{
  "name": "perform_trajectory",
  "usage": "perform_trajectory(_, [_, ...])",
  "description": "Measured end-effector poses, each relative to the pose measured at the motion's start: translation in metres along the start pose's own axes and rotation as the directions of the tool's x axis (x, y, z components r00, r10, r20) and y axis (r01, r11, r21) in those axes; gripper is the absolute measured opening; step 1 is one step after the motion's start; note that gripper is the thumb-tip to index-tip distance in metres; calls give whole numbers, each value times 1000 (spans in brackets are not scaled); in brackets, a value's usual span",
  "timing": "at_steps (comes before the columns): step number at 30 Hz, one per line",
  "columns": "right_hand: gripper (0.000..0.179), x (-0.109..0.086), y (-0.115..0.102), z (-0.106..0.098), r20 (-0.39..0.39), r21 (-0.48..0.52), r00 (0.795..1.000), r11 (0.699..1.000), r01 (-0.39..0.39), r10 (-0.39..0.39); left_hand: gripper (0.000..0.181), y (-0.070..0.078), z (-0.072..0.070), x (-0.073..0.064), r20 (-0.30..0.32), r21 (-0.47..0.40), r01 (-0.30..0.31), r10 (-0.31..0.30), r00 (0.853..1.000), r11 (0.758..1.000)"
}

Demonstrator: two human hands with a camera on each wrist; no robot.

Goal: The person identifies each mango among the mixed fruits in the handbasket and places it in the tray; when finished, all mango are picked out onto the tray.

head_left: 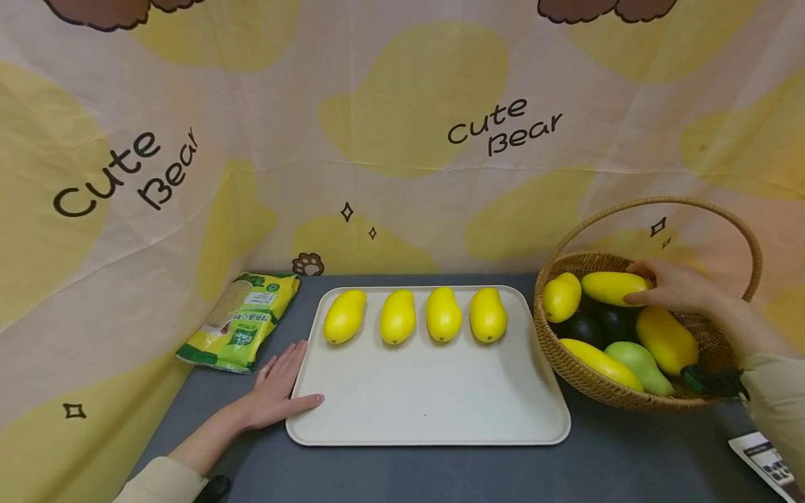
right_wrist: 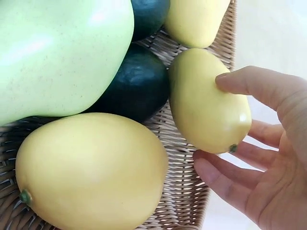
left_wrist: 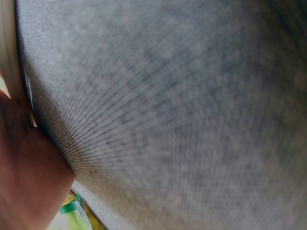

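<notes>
My right hand (head_left: pixel 676 288) reaches into the wicker basket (head_left: pixel 581 381) and grips a yellow mango (head_left: pixel 610 286) at the back. In the right wrist view, the thumb lies on top of that mango (right_wrist: pixel 206 105) and the fingers curl under its far end. My left hand (head_left: pixel 277 395) rests flat with spread fingers on the left rim of the white tray (head_left: pixel 428 398), its thumb over the edge. Several yellow mangoes (head_left: pixel 397 318) stand in a row along the tray's far side.
The basket also holds other mangoes (head_left: pixel 666 340), a green pear-shaped fruit (head_left: pixel 640 367) and dark green fruits (head_left: pixel 578 330), under a tall arched handle (head_left: pixel 660 200). A yellow-green food packet (head_left: pixel 242 321) lies left of the tray. A printed sheet (head_left: pixel 764 461) lies at the right edge.
</notes>
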State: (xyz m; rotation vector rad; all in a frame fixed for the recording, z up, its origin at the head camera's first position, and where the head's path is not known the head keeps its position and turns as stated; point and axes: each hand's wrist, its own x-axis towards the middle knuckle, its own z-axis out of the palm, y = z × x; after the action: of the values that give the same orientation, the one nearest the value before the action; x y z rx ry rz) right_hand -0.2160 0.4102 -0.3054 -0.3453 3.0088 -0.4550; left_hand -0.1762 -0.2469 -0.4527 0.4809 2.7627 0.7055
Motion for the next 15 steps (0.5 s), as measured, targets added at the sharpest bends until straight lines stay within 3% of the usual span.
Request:
perform_trajectory(11, [61, -24, -26, -11, -102, 31, 995, 999, 8, -5, 109, -4, 3, 2, -6, 0, -5, 5, 1000, 1000])
perform_trajectory(15, [60, -36, -44, -13, -178, 39, 984, 999, -2, 9, 109, -6, 5, 3, -12, -8, -4, 4, 1000, 1000])
